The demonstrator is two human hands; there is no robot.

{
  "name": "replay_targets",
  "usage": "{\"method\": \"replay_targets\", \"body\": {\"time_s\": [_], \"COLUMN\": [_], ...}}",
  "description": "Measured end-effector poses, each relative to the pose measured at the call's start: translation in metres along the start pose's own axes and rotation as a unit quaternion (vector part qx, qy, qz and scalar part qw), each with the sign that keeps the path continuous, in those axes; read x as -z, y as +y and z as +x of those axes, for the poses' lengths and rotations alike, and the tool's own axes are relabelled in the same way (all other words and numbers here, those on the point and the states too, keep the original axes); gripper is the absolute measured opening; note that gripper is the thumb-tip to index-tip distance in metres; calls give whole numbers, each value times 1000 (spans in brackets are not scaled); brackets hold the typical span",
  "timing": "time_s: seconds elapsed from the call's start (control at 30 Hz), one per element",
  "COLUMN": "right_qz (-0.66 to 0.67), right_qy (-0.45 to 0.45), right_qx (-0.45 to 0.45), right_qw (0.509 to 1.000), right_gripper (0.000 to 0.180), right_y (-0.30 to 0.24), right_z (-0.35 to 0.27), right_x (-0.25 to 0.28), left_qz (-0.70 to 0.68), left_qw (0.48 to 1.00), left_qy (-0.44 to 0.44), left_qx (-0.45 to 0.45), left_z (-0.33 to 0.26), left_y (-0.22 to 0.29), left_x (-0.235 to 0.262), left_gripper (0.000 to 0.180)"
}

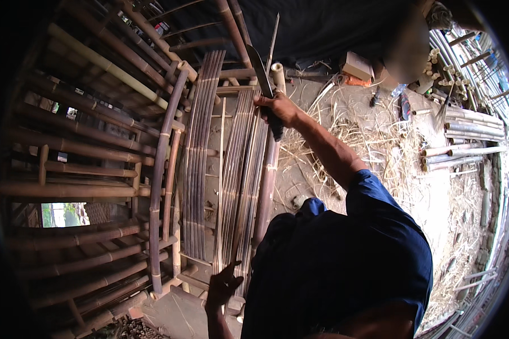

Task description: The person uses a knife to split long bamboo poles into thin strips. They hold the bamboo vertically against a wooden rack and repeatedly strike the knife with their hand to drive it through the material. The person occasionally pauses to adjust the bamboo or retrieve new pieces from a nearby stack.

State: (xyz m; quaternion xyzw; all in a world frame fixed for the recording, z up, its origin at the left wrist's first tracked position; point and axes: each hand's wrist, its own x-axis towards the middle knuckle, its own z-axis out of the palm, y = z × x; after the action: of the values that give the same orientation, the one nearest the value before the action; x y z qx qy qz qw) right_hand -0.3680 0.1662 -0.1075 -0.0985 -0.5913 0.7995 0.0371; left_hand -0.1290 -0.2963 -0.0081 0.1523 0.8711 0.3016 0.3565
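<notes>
My right hand (280,110) is closed round the dark handle of a long-bladed knife (258,65), its blade tilted up toward the far side. A long, thin bamboo strip (273,39) runs beside the blade, passes by this hand and slants back toward me. At the near end my left hand (223,287) is on that strip, index finger stretched along it and thumb apart; the other fingers are dark and hard to make out. Beneath lie split bamboo slats (201,152) in rows on a low bamboo frame (267,169).
A bamboo rack (158,186) stands along the left side. Pale shavings (345,127) litter the floor at right. Stacked bamboo poles (472,138) lie farther right, and a cardboard box (358,66) sits at the back. A dark cloth (322,28) hangs behind.
</notes>
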Motion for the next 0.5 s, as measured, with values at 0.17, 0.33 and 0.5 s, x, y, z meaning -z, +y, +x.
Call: {"method": "replay_targets", "body": {"time_s": [0.17,0.33,0.5], "right_qz": [6,-103,-514], "right_qy": [31,-73,-99], "right_qx": [-83,-23,118], "right_qw": [996,992,844], "right_gripper": [31,44,77], "right_y": [27,14,12], "right_z": [-45,-104,-102], "right_x": [-66,-142,-94], "left_qz": [5,-390,-485], "left_qw": [980,908,864], "left_qy": [138,56,128], "left_qx": [-142,-142,-52], "left_z": [86,178,177], "left_y": [-12,39,62], "left_x": [26,15,-7], "left_gripper": [53,49,46]}}
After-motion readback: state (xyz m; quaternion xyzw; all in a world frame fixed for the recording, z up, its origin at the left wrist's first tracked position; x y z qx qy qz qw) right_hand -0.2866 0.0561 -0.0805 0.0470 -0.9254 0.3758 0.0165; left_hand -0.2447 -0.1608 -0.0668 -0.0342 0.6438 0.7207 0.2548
